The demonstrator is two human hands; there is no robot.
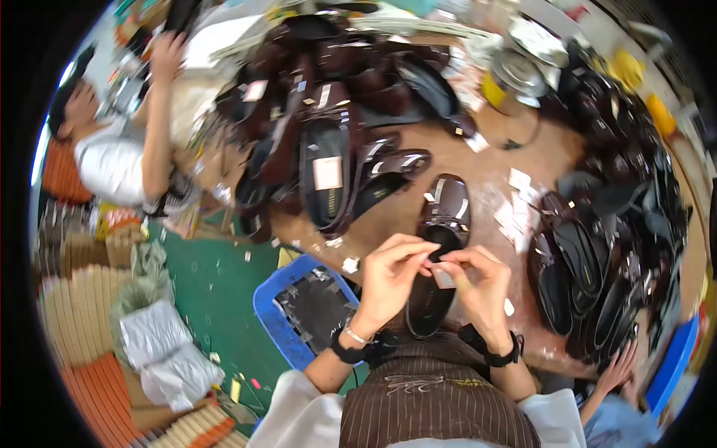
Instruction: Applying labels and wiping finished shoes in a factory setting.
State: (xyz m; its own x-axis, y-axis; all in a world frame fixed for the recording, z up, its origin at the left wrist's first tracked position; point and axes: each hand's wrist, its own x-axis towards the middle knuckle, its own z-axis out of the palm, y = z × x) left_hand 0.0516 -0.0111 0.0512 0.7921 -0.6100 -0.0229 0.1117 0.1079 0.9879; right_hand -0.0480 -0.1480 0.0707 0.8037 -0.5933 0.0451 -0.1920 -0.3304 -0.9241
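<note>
Burgundy glossy shoe [448, 203] beneath small pale tag [444, 278].

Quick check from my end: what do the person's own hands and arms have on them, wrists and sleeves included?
Both hands are ungloved. The left hand has a black wristband and a thin, light-coloured bracelet at the wrist; the right hand has a black strap. The forearms are bare below loose white sleeves. No markings are readable on the bands.
</note>
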